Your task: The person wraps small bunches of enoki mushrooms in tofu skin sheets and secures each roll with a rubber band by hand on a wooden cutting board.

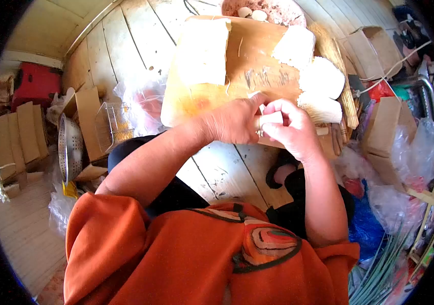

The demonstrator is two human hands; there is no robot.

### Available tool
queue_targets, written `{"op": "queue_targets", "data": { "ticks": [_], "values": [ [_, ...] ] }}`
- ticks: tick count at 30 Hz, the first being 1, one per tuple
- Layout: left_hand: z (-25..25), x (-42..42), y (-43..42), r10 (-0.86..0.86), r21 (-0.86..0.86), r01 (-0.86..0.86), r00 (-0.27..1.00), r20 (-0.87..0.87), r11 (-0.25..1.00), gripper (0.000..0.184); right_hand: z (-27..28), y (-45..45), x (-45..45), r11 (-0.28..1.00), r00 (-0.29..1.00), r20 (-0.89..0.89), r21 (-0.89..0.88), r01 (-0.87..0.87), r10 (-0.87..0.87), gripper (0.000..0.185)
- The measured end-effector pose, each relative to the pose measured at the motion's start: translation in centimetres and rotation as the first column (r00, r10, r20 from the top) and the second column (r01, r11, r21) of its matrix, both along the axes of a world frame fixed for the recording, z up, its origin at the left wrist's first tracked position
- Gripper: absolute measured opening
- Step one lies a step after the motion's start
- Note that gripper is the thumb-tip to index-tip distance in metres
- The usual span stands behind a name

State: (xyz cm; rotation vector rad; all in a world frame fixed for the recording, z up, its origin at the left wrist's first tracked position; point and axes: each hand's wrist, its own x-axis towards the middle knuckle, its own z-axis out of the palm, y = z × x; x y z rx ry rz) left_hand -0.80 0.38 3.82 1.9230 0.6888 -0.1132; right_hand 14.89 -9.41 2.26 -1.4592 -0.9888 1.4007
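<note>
Over the near edge of a wooden board, my two hands meet around a small pale folded dough wrapper. My left hand has its fingers closed at the wrapper's left side. My right hand pinches it between thumb and fingers. What lies inside the fold, if anything, is hidden by the fingers. A large pale flat stack of sheets lies on the board's left. Several smaller pale stacks, one of them a ridged stack, line the right side.
Behind the board sits a bowl of pinkish mince with two pale pieces in it. To the left are a metal colander, a wire basket and a red box. Cardboard boxes and plastic bags crowd the right.
</note>
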Motion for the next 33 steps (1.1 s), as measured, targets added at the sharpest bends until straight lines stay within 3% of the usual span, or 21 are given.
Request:
{"op": "queue_targets", "data": {
  "ticks": [3,7,9,10,11,13,15,17,20,22,23,26,30,32,33],
  "values": [
    [1.1,0.2,-0.6,-0.014,0.072,0.021,0.995,-0.102,0.997,0.068,0.0,0.0,-0.2,0.999,0.993,0.109,0.006,-0.039,0.038,0.019],
    [0.3,0.0,-0.7,0.010,0.104,-0.011,1.000,0.006,0.994,0.072,0.5,0.1,-0.4,0.998,0.997,0.029,-0.015,-0.066,0.066,0.024],
    [0.6,-0.5,0.0,-0.078,0.135,0.068,0.995,0.067,0.989,0.074,0.0,0.1,-0.5,0.995,0.997,0.017,0.067,-0.072,0.071,0.031],
    [0.7,-0.8,0.6,-0.130,0.187,0.106,0.984,0.124,0.977,0.060,-0.2,0.1,-0.5,0.986,0.996,0.012,0.141,-0.085,0.085,0.038],
    [1.1,-1.0,1.5,-0.133,0.190,0.109,0.984,0.118,0.976,0.060,-0.1,0.1,-0.4,0.986,0.997,0.007,0.145,-0.082,0.082,0.038],
    [3.8,-0.6,3.6,0.035,0.076,-0.016,0.967,-0.252,0.997,0.053,0.6,0.0,0.0,0.996,0.998,-0.004,0.072,0.057,-0.057,0.052],
    [3.2,-1.2,7.0,0.122,0.408,-0.043,0.978,-0.170,0.912,0.043,1.5,0.1,0.9,0.990,0.985,0.100,-0.010,0.142,-0.140,0.053],
    [3.3,-1.4,9.8,0.262,0.572,-0.093,0.940,-0.220,0.815,0.034,0.5,0.1,1.4,0.991,0.953,0.279,-0.023,0.129,-0.118,0.048],
    [0.8,-1.8,13.7,0.361,0.669,-0.110,0.899,-0.248,0.735,0.029,1.3,-0.6,0.5,0.989,0.922,0.381,-0.147,-0.020,0.075,0.043],
    [-0.5,-2.1,14.8,0.374,0.817,-0.054,0.905,-0.202,0.574,0.030,1.3,-1.0,0.0,0.972,0.883,0.417,-0.175,-0.154,0.215,0.040],
    [-1.3,-2.1,15.3,0.366,0.815,-0.049,0.908,-0.205,0.577,0.030,1.0,-1.1,-0.1,0.960,0.856,0.441,-0.191,-0.204,0.269,0.039],
    [-2.7,-1.8,15.2,0.444,0.912,-0.076,0.887,-0.123,0.404,0.033,1.2,-1.3,0.0,0.931,0.763,0.533,-0.197,-0.308,0.366,0.038],
    [-3.5,-2.0,13.9,0.466,0.934,-0.175,0.885,0.012,0.310,0.035,0.5,-1.5,0.2,0.931,0.736,0.577,-0.143,-0.335,0.354,0.036],
    [-2.7,-2.5,13.3,0.400,0.922,-0.280,0.903,0.158,0.267,0.038,1.6,-0.7,0.4,0.920,0.680,0.622,-0.310,-0.241,0.388,0.037],
    [-1.9,-2.7,12.8,0.403,0.924,-0.276,0.902,0.154,0.265,0.038,1.9,-0.4,0.6,0.919,0.682,0.619,-0.308,-0.245,0.389,0.037]
  ]
}}
